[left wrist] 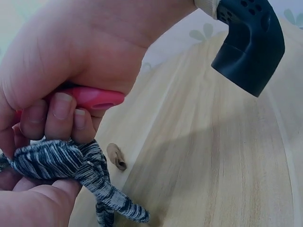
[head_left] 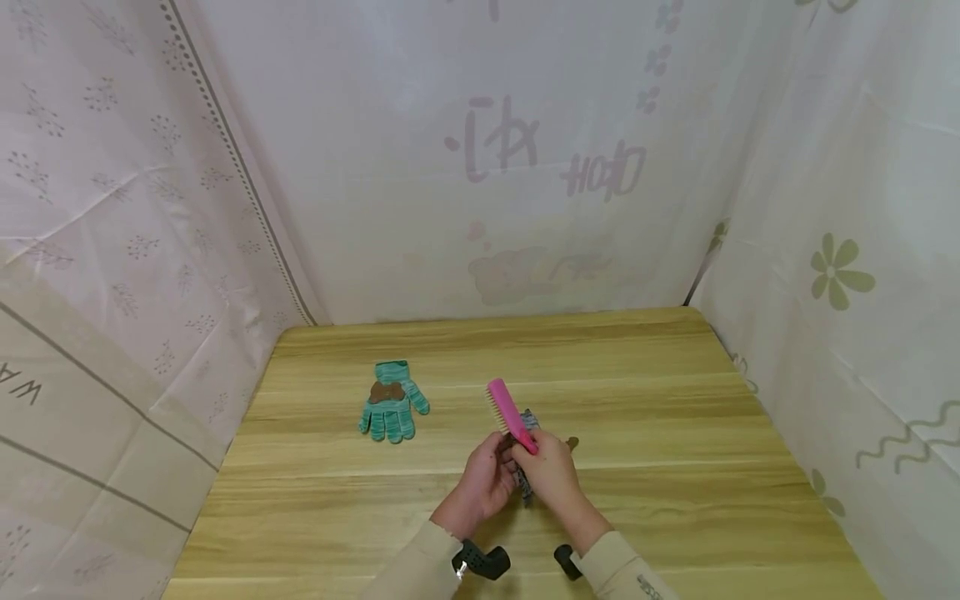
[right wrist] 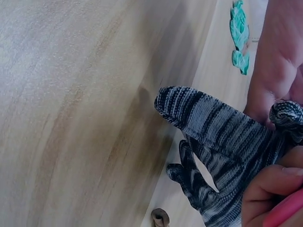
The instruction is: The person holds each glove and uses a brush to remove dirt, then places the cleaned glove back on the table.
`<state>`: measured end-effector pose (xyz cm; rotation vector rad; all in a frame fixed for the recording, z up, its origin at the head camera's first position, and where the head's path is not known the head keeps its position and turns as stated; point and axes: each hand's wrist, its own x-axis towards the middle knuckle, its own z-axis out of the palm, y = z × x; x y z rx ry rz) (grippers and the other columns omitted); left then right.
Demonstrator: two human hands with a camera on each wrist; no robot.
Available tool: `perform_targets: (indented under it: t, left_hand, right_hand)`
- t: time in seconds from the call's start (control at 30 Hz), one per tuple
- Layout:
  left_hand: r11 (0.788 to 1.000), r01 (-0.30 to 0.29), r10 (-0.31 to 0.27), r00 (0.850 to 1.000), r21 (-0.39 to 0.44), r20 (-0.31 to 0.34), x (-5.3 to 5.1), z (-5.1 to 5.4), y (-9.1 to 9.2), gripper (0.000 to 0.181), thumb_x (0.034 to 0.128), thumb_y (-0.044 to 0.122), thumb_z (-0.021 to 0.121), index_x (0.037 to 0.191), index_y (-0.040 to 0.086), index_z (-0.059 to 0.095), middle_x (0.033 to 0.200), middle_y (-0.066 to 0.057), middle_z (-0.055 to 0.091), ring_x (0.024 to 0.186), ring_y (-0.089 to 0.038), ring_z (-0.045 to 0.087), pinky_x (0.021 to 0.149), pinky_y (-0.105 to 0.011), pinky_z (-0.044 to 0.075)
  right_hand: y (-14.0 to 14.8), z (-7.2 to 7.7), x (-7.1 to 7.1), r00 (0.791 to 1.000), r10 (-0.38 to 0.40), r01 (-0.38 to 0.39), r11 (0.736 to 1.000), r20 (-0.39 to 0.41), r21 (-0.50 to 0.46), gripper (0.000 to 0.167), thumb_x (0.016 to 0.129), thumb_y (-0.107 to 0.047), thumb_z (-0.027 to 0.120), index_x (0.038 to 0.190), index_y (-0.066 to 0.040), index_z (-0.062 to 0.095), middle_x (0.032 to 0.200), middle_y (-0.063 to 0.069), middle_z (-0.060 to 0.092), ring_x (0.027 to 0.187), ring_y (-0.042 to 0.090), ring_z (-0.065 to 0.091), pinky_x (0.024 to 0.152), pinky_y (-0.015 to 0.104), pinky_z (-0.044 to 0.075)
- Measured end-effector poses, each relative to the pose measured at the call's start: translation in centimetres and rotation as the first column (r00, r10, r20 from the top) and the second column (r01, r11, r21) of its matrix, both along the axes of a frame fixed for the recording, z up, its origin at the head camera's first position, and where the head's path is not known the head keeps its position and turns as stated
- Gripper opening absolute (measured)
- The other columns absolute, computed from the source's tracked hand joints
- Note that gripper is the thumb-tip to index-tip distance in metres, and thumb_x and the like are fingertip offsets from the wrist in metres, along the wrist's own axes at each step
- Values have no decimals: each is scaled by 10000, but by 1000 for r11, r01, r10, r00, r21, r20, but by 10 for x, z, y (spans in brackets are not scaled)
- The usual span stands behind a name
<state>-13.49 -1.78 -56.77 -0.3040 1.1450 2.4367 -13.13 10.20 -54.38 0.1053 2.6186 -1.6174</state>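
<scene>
A striped black-and-white knit glove [right wrist: 222, 127] is held by my left hand [head_left: 483, 479], its fabric bunched between the fingers and its knitted fingers dangling free. My right hand [head_left: 551, 471] grips the handle of a pink brush [head_left: 506, 408] with pale bristles, whose head points up and away to the left in the head view. The right fingertips [left wrist: 61, 106] lie against the bunched glove in the left wrist view. Both hands meet above the table's middle, and they cover much of the glove in the head view.
A green knit glove [head_left: 390, 417] with a brown patch [head_left: 387, 392] lies flat on the wooden table [head_left: 315, 517], left of the hands. A small brown piece [left wrist: 116, 156] lies just beyond the right hand. Patterned curtains [head_left: 420, 208] surround the table's back and sides.
</scene>
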Motion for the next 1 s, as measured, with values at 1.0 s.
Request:
perform_targets:
  t: [1.0]
  left_hand:
    - [979,-42,43,999,-200,5,-12,-3,-20,259,1012,294,464,1100,147,658,973,42,717,919,-110,610,862,-288,446]
  right_hand:
    - [-8,27,4,1000,15,-16,997,-15,-73,157,896,-106,623,986,1,694,599,-40,403,512,96,348,442,212,276]
